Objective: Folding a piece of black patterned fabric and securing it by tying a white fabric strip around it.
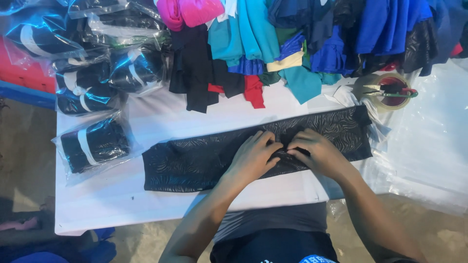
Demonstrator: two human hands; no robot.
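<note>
A white desk [146, 199] fills most of the view, standing on a bare, sandy-looking floor [29, 160]. Along its far edge lies a heap of folded garments [302, 39] in pink, teal, blue, black, red and cream, some pieces hanging toward the near side. To the left of the heap, bagged dark garments [97, 73] in clear plastic are piled together, each with a white band showing through; one more such bagged garment [95, 144] lies apart, close to the desk's left edge. On the right, sheets of clear plastic bags [429, 146] spread over the desk's end.

Across the middle of the desk lies a long black garment [195, 163] with a faint wavy pattern, folded into a narrow strip that runs from the lower left up toward the right. Both hands rest on its middle. The left hand [253, 158] lies palm down on the cloth, its fingers bent and pinching a fold at the centre. The right hand [317, 152] meets it from the other side, fingers curled and gripping the same bunched fold, so the fingertips of both hands nearly touch.

Beyond the right end of the strip, a roll of clear tape [387, 92] sits on the plastic, and a small pair of snips [385, 89] with a green and red handle lies across the roll's top.
</note>
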